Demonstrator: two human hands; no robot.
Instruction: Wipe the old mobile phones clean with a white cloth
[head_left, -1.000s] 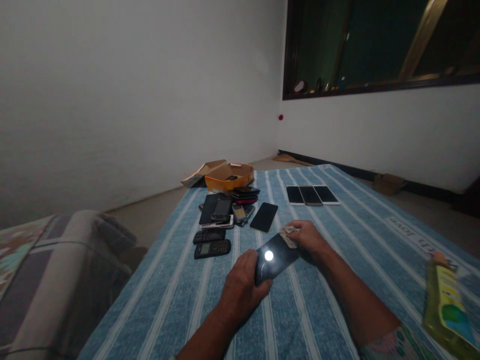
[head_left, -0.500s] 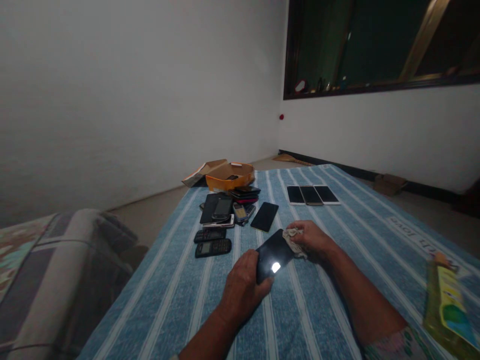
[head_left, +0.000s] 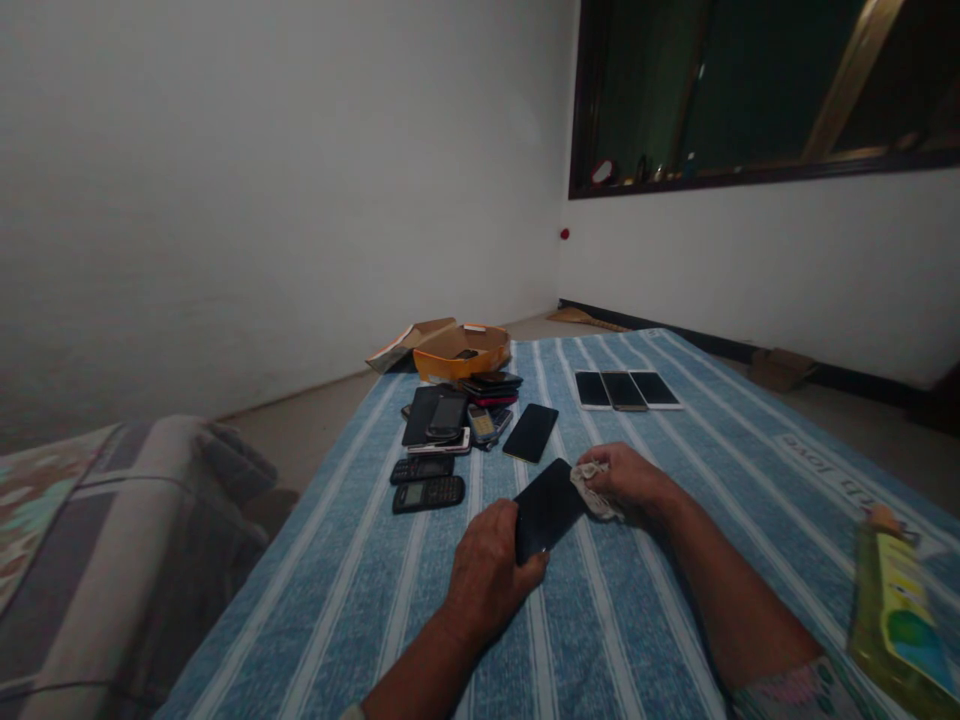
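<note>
A dark, flat device with a glossy screen (head_left: 549, 508) is tilted over the blue striped cloth. My left hand (head_left: 491, 565) grips its near left edge, thumb along the lower corner. In my right hand (head_left: 626, 478) is a crumpled pale cloth (head_left: 595, 488), pinched at the device's far right edge. Just beyond lies a black phone (head_left: 531, 432). Two keypad phones (head_left: 428, 494) rest to the left, in front of a pile of several phones (head_left: 448, 414).
An open orange box (head_left: 461, 368) stands behind the pile. Three white-edged or gold-edged phones (head_left: 624, 391) lie in a row farther right. A yellow-green bottle (head_left: 900, 610) is at the right edge. Fabric-covered furniture (head_left: 127, 560) stands at the left.
The bright reflection on the device's screen has gone nearly out of sight. My right hand and the cloth have shifted slightly right. My left hand keeps its hold.
</note>
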